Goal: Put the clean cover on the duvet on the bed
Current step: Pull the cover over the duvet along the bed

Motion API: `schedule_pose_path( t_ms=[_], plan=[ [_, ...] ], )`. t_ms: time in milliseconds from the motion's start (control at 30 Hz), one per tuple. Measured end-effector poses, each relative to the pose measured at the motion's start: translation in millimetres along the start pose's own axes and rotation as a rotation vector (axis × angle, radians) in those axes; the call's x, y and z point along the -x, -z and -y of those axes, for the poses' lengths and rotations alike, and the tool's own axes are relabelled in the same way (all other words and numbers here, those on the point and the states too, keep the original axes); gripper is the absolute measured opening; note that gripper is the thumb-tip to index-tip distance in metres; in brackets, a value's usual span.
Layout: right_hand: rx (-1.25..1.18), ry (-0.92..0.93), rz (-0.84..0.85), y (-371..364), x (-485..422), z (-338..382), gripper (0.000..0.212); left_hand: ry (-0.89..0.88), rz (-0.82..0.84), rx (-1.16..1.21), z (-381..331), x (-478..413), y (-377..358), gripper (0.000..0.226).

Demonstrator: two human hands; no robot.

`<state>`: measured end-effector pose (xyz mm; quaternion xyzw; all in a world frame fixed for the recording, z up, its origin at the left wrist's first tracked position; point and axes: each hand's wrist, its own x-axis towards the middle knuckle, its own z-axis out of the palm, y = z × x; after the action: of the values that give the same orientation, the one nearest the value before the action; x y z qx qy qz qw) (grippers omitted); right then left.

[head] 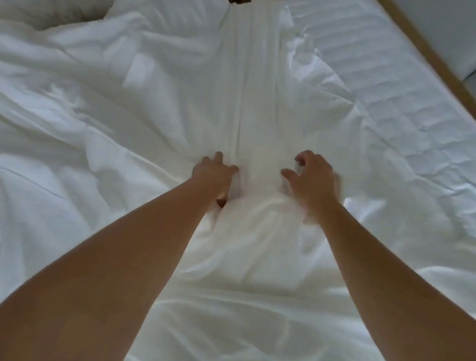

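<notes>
**Inspector:** State of the hands.

**Assistant:** The left hand (215, 177) has its fingers curled into a fold of the white cover (257, 98), with the thumb tucked under the cloth. That is a firm grip. The right hand (313, 177) is near it on the same cloth, fingers hooked like a claw and thumb pointing toward the left hand. It is blurred, so I cannot tell whether it holds any cloth.

**Inspector:** Position of the cover.

**Assistant:** It lies under and between both hands. From there it runs straight ahead as a long band of lengthwise folds to the far edge of view. Toward the person it bunches between the forearms.

**Inspector:** The duvet.

**Assistant:** A rumpled white duvet (77, 103) lies left of the left hand, touching the cover. Both are white, so the exact line between them cannot be told.

**Inspector:** Surroundings and obstructions.

**Assistant:** Right of the right hand, a quilted mattress pad (386, 103) lies uncovered. Beyond it is the edge of a wooden bed frame (438, 67). A pillow (51, 15) sits far ahead and to the left of the left hand. A small dark object (239, 1) lies straight ahead at the cover's far end; it is cut off by the edge of view and cannot be identified. Both forearms hide part of the nearer cloth.
</notes>
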<state>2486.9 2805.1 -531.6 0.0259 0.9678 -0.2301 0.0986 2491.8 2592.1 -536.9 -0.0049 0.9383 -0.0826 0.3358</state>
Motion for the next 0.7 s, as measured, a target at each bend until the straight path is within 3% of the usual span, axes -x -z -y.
schedule_pose_path(
  t_ms=[67, 100, 200, 300, 400, 500, 567, 600, 633, 700],
  plan=[
    [0.261, -0.131, 0.405, -16.7, -28.8, -26.7, 0.084, -0.051, 0.035, -0.233, -7.4, -18.5, 3.5, 0.084],
    [0.284, -0.134, 0.501, -29.5, -30.9, -32.5, 0.095, -0.104, 0.058, -0.275, -5.2, -31.4, 12.2, 0.086],
    [0.231, -0.116, 0.500, -57.2, -26.2, -47.3, 0.107, -0.223, 0.123, -0.126, 15.2, -70.2, 50.0, 0.081],
    [0.157, -0.130, 0.480, -64.8, -19.7, -65.0, 0.092, -0.190, -0.029, -0.431, 26.9, -101.6, 55.9, 0.092],
    [0.090, -0.067, 0.575, -76.2, -4.6, -71.8, 0.071, -0.139, 0.058, -0.628, 18.3, -115.5, 42.6, 0.108],
    [0.052, -0.038, 0.672, -72.0, 0.0, -70.1, 0.056, -0.219, 0.216, -0.532, 11.8, -119.2, 45.1, 0.070],
    [0.055, -0.052, 0.532, -48.2, -11.3, -74.9, 0.056, -0.286, 0.190, -0.485, 10.0, -114.6, 71.1, 0.045],
    [0.046, -0.068, 0.412, -30.6, -20.1, -80.0, 0.055, -0.322, 0.100, -0.450, 10.3, -115.3, 92.8, 0.036],
    [0.039, -0.090, 0.265, -11.5, -30.9, -86.6, 0.055, -0.376, -0.063, -0.414, 11.7, -120.7, 119.3, 0.032],
    [0.037, -0.104, -0.114, 28.1, -57.1, -92.2, 0.055, -0.522, -0.560, -0.361, 16.6, -135.5, 180.7, 0.033]
  ],
)
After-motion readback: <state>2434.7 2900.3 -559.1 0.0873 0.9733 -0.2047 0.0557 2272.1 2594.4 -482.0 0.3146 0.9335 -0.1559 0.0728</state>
